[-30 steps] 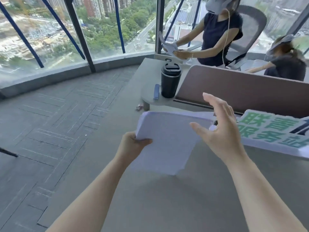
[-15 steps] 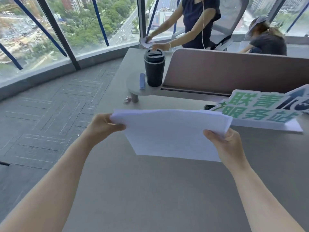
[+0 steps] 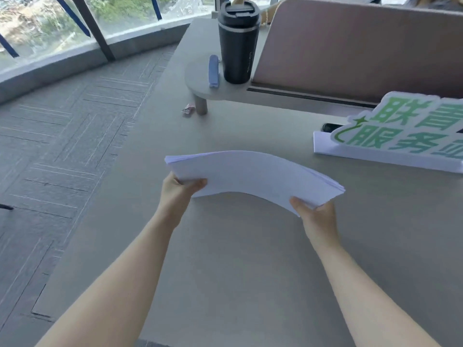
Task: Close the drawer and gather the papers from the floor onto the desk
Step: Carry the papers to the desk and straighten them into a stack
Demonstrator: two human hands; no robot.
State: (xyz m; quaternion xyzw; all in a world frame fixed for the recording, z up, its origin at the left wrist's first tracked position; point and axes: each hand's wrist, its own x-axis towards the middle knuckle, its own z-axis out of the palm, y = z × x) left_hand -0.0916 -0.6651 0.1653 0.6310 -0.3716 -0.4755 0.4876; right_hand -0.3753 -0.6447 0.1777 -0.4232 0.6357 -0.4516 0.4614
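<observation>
Grey carpet (image 3: 62, 136) lies left of the desk (image 3: 250, 259). I see my left hand (image 3: 179, 194) and right hand (image 3: 317, 216) pinching the bowed papers (image 3: 253, 176) above it — cup (image 3: 238, 43) beyond, sign (image 3: 400, 131) at right, both apart.

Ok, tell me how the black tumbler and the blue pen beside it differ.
The black tumbler stands upright on the small raised shelf; the blue pen lies flat on it. The tumbler is wide and far bulkier; the pen is slim. The tumbler is dark with a lid on top; the pen is pale blue. Both rest on the same shelf, side by side, untouched by either hand.
</observation>
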